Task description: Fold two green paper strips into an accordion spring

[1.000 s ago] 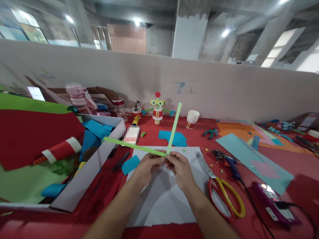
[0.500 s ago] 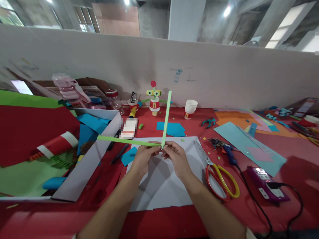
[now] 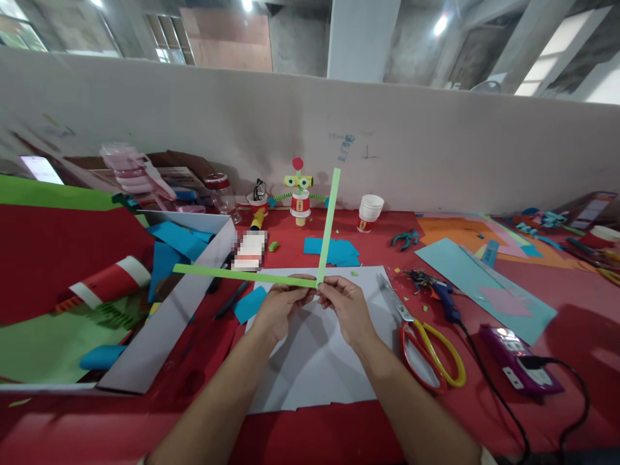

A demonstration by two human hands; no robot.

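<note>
Two light green paper strips meet at a corner between my hands, above the white paper point(image 3: 320, 361). One green paper strip point(image 3: 232, 274) reaches out to the left, past the box wall. The other green paper strip point(image 3: 329, 219) points up and away from me. My left hand point(image 3: 281, 307) is closed, its fingers pinching the left strip near the joined end. My right hand point(image 3: 345, 303) pinches the corner where the strips meet. Fingertips of both hands almost touch there and partly hide the joint.
Scissors point(image 3: 429, 355), a glue gun point(image 3: 445, 297) and a purple power strip point(image 3: 520, 361) lie on the right. At left stands a white box point(image 3: 169, 323) with paper pieces. A paper-cup figure point(image 3: 300, 203), stacked cups point(image 3: 371, 210) and blue paper point(image 3: 334, 250) are behind the hands.
The left-pointing strip extends farther left, and the upright strip has shifted slightly right and up. Both hands remain pinched at the corner in nearly the same place.
</note>
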